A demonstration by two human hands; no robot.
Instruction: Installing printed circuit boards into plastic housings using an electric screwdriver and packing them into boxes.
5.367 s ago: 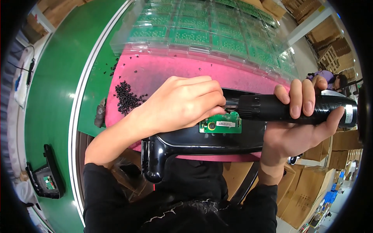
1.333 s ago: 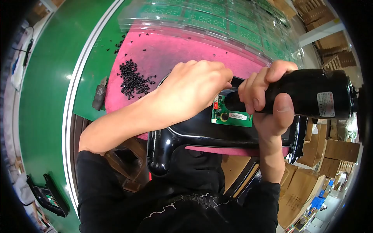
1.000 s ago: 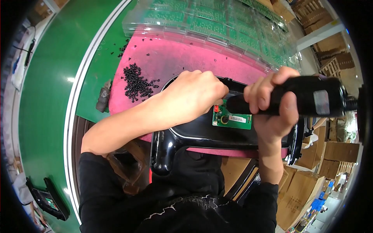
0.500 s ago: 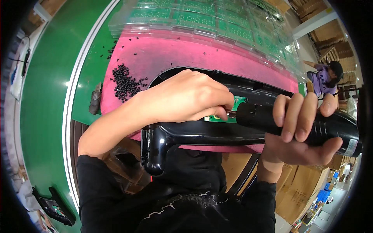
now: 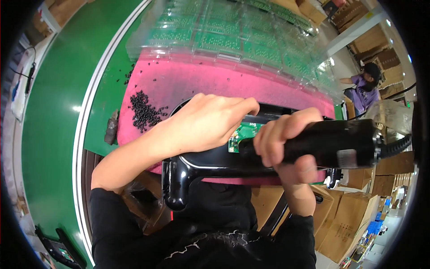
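Observation:
A glossy black plastic housing [image 5: 215,167] lies before me, with a green circuit board [image 5: 247,130] inside it. My right hand [image 5: 286,139] is wrapped round a black electric screwdriver [image 5: 336,141], whose nose points left and down at the board's near edge. The bit's tip is hidden from view. Over the board's left end rests my left hand [image 5: 219,119], its fingers curled in. Whatever those fingertips hold, if anything, is out of sight. A pile of small black screws [image 5: 145,110] sits left of the housing.
Under the work is a pink mat [image 5: 192,76] on a green table [image 5: 58,121]. Clear plastic trays [image 5: 215,45] of green boards stand along the far side. A dark wrapped lump [image 5: 111,129] lies at the mat's left. Cardboard boxes [image 5: 345,219] stand at right; a person [image 5: 363,87] sits beyond.
The screwdriver has moved left and tipped, its nose now down at the board. My left fingers have drawn back from the screwdriver's tip. The whole view has shifted slightly.

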